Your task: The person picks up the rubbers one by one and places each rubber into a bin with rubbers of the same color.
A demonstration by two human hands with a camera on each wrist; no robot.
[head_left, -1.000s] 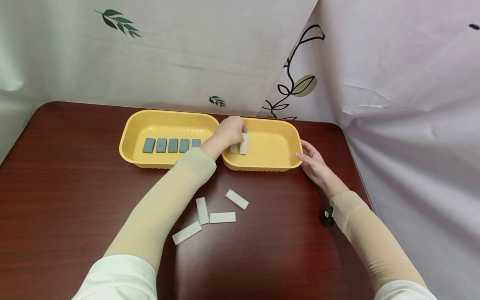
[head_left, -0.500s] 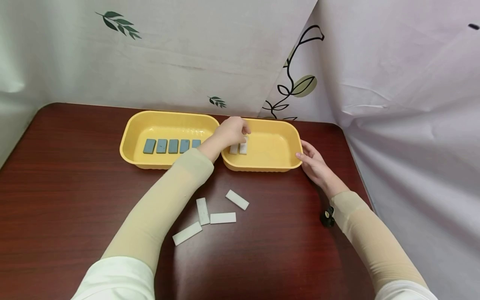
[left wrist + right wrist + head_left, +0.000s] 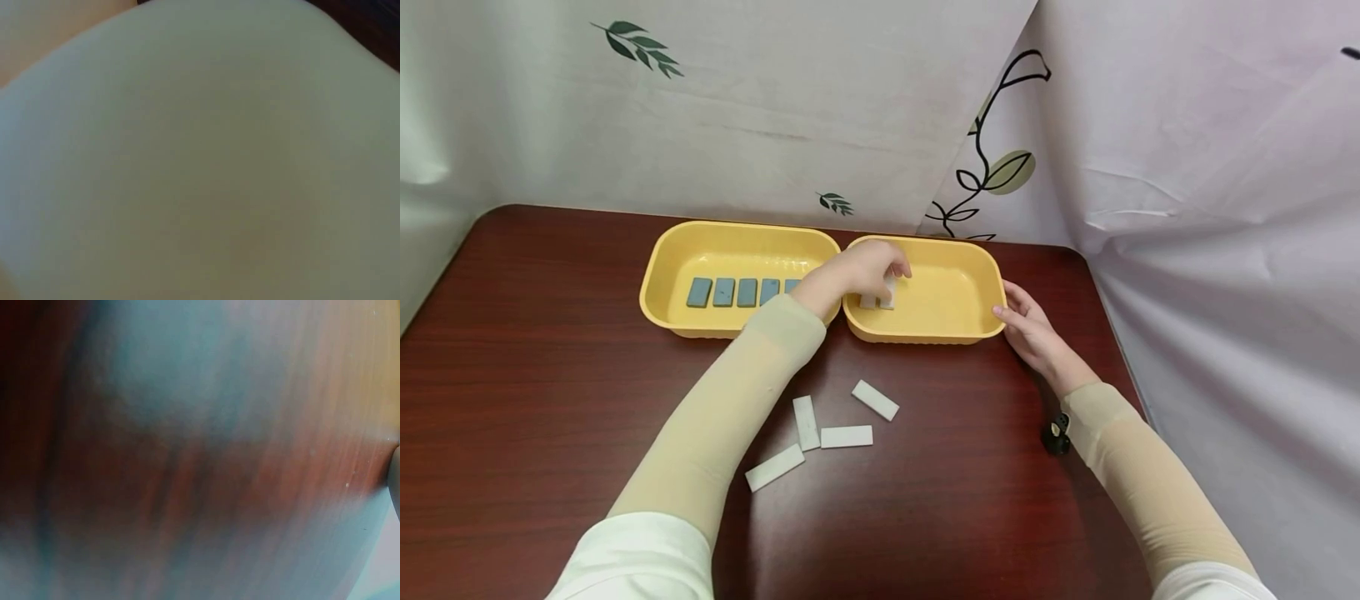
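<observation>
My left hand (image 3: 874,265) hovers inside the right yellow tray (image 3: 928,337), its thumb and fingers parted above two white rectangular tiles. One tile (image 3: 868,302) lies partly under the hand, with the other tile (image 3: 887,302) beside it, close to the thumb. Whether the thumb touches that tile I cannot tell. My right hand (image 3: 1028,330) grips the tray's right end, thumb on the rim and fingers along the outside. Pale sleeve cloth (image 3: 206,156) fills the left wrist view. The right wrist view shows blurred tabletop (image 3: 187,487) and a bit of finger at its right edge.
Touching it on the left, another yellow tray (image 3: 737,228) holds a row of several grey-blue blocks (image 3: 747,292). Several white tiles (image 3: 846,437) lie scattered on the dark red table (image 3: 955,483) in front. A patterned cloth (image 3: 760,100) hangs behind and at the right.
My left hand has let go of a white tile, which now lies flat in the right tray. Its fingers have spread and shifted slightly right. The right hand stays on the tray.
</observation>
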